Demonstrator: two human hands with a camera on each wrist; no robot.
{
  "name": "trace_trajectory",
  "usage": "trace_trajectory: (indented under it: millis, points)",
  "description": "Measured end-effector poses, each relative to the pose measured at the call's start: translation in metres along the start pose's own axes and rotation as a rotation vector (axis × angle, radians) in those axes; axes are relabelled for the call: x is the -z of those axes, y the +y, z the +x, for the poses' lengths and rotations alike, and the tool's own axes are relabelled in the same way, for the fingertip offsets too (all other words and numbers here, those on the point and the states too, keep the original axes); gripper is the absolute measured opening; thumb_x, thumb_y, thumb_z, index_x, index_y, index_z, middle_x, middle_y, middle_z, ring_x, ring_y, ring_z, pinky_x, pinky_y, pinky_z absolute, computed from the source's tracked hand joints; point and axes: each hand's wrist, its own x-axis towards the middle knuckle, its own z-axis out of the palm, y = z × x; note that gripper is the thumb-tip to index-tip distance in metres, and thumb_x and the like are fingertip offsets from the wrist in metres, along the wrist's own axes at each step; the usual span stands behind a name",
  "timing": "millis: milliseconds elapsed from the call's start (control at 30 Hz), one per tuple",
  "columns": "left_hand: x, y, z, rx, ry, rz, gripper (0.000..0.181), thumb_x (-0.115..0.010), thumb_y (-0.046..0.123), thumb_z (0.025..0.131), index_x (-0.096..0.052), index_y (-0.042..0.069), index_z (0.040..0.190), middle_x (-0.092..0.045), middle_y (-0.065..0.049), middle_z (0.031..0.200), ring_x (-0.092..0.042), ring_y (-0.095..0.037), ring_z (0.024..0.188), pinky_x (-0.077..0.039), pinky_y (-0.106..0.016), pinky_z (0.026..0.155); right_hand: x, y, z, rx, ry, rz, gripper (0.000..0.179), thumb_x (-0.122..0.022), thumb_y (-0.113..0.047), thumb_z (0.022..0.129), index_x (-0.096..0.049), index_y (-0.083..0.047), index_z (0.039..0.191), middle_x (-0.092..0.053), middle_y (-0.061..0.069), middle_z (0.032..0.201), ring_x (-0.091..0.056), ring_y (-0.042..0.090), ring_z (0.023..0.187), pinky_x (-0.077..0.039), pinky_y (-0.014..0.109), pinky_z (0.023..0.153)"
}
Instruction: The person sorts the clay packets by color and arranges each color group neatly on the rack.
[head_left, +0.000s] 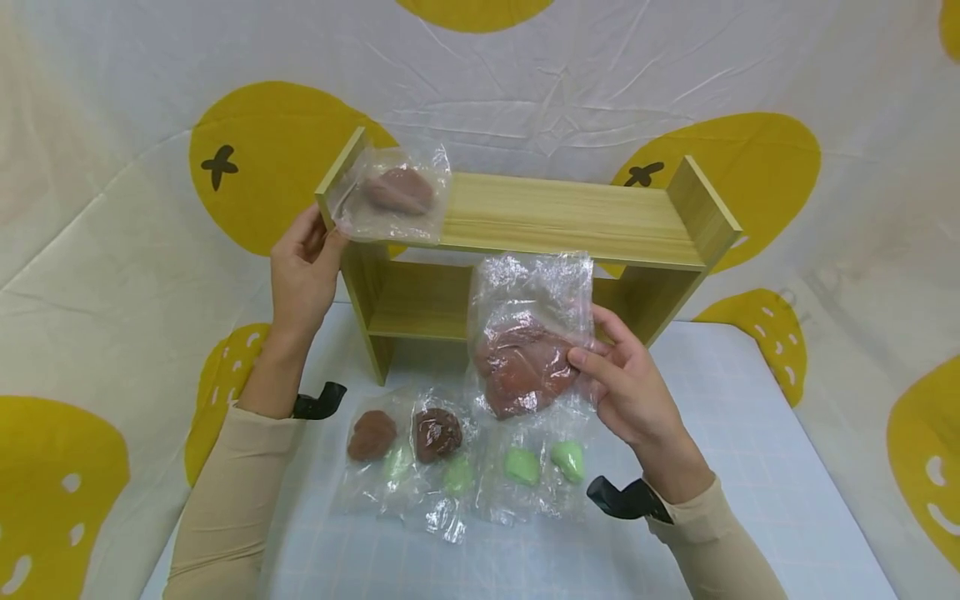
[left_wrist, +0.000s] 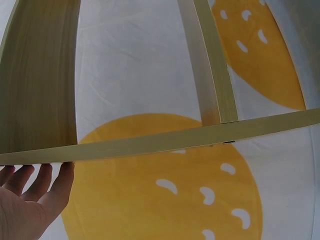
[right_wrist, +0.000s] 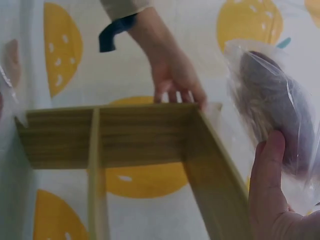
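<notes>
"Texture of the bag (head_left: pixel 534 271) in the right hand (head_left: pixel 637 392)?"

"Crinkled clear plastic, pinched between thumb and fingers before the wood-grain shelf (head_left: pixel 570 217), around a reddish-brown lump (head_left: pixel 525 375), its outline uncertain through glare."

"And the left hand (head_left: pixel 307 262)?"

"Well apart, fingertips resting against the shelf's flat side panel (left_wrist: pixel 150 142), near a bagged brown oval (head_left: pixel 400 190)."

Your held lump (head_left: pixel 521 387) is reddish-brown, your wood-grained shelf (head_left: pixel 562 218) yellowish-tan, the shelved lump (head_left: pixel 402 190) by its left edge brownish-pink, your tablecloth (head_left: pixel 540 567) pale blue, faintly checked.
</notes>
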Motion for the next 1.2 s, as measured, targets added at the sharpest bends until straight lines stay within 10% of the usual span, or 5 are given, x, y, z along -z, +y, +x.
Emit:
trace_trajectory:
  millis: [1200]
  points:
    - [0.001, 0.003, 0.0, 0.024, 0.001, 0.015, 0.039, -0.063, 0.011, 0.1, -0.059, 0.0, 0.137, -0.061, -0.013, 0.136, -0.059, -0.021, 0.123, -0.047, -0.033, 0.102, -0.022, -0.063, 0.156, 0.005, 0.297, -0.041, 0.05, -0.066, 0.003, 0.094, -0.052, -0.007, 0.141, -0.062, 0.019, 0.11, -0.068, 0.026, 0.078, -0.06, 0.037, 0.068]
